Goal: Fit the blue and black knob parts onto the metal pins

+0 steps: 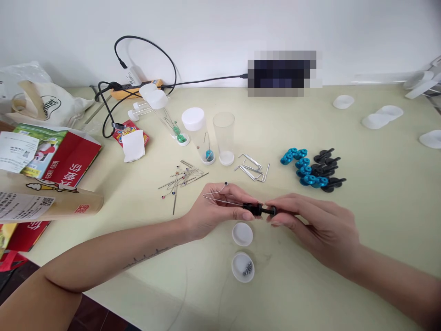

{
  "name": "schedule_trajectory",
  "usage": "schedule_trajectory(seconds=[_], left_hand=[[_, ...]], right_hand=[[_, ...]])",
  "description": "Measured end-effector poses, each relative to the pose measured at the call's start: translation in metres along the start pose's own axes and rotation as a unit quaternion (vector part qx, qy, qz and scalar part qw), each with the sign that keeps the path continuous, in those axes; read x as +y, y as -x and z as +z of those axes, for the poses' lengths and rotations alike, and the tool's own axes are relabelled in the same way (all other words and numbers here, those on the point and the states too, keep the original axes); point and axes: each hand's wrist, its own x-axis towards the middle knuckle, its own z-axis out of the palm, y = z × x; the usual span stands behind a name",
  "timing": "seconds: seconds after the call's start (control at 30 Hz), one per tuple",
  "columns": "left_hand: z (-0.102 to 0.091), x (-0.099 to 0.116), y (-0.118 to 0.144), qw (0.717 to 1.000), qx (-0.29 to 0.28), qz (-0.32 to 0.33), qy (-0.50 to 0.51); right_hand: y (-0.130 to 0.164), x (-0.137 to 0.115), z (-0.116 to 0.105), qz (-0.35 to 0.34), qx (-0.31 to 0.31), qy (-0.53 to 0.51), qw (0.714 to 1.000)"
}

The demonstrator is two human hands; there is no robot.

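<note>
My left hand [217,208] pinches a thin metal wire tool [214,192] and one end of a small black part [259,210]. My right hand [312,221] grips the other end of that black part, just above the table [379,193]. Right below the hands lie two white caps: an empty cap [242,233] and a cap with tiny dark bits [243,266]. A pile of metal pins [181,179] lies to the left behind the hands. Blue parts [300,165] and black parts [327,170] are heaped at the right.
Clear plastic tubes [200,135] stand behind the pins, beside bent hex keys [253,166]. More white caps [382,116] lie far right. A red and tan paper bag [44,174] fills the left edge. A power strip with cables [132,87] sits at the wall.
</note>
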Motion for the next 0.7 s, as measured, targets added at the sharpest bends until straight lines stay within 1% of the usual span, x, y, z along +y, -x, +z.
schedule_trajectory(seconds=[0.17, 0.27, 0.43, 0.53, 0.7], left_hand=[[0.0011, 0.0012, 0.0005, 1.0, -0.011, -0.011, 0.01], [0.0022, 0.0026, 0.0007, 1.0, -0.019, -0.013, 0.011], [0.0029, 0.0033, 0.0001, 0.999, -0.02, -0.019, 0.025], [0.0028, 0.0028, -0.001, 0.999, -0.011, -0.006, 0.046], [0.0037, 0.0041, -0.0016, 0.998, -0.017, 0.001, 0.064]], right_hand=[[0.0036, 0.0024, -0.0004, 0.035, -0.042, -0.03, 0.998], [0.0053, 0.0038, 0.0001, 0.039, -0.058, -0.047, 0.996], [0.0065, 0.0055, 0.0008, 0.045, -0.061, -0.05, 0.996], [0.0073, 0.0059, 0.0007, 0.055, -0.058, -0.052, 0.995], [0.0076, 0.0051, 0.0027, 0.094, -0.043, -0.029, 0.994]])
